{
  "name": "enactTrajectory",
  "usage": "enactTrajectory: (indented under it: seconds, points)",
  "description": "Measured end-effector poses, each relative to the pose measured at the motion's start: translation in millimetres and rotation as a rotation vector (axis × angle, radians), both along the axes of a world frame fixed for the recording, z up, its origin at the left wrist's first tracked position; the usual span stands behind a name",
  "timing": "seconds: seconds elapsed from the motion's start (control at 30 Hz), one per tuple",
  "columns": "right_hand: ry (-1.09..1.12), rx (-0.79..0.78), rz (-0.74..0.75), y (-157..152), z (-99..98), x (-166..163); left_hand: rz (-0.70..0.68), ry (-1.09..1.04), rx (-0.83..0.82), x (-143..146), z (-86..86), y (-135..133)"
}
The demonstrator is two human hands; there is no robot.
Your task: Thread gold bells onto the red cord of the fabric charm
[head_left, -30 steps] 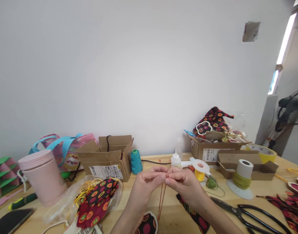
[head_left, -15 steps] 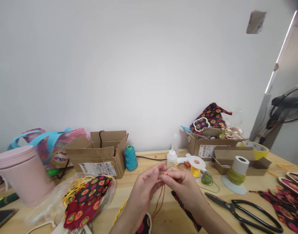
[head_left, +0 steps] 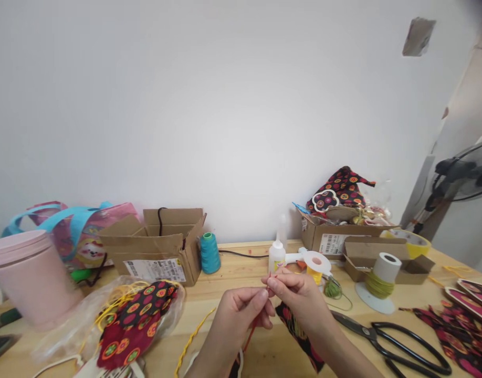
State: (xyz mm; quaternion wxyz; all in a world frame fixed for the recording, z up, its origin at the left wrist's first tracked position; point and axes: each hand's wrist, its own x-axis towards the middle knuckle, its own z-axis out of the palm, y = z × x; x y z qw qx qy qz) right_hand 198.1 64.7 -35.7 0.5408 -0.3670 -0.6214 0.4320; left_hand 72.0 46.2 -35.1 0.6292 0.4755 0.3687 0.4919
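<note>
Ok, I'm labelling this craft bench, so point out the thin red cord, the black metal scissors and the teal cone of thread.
thin red cord point(head_left: 250, 331), head view, on its hanging stretch.
black metal scissors point(head_left: 374, 330), head view, at the pivot.
teal cone of thread point(head_left: 209, 255), head view, mid wound thread.

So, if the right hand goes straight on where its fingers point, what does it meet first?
Likely the left hand, whose fingertips adjoin the right hand at the red cord; depth beyond is unclear.

Red cord point(head_left: 251, 327) partly inside left hand point(head_left: 243, 311)
</note>
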Motion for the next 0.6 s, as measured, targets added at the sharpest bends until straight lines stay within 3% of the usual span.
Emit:
enactTrajectory:
  seconds: [0.3, 0.6]
  points:
    - [0.010, -0.017, 0.019, -0.2, -1.3, 1.0, -0.038, 0.010, -0.006, -3.0, -0.9, -0.2]
    - [0.024, -0.108, 0.233, -5.6, 0.2, 5.4, -0.077, -0.081, -0.015, -3.5, -1.5, -2.1]
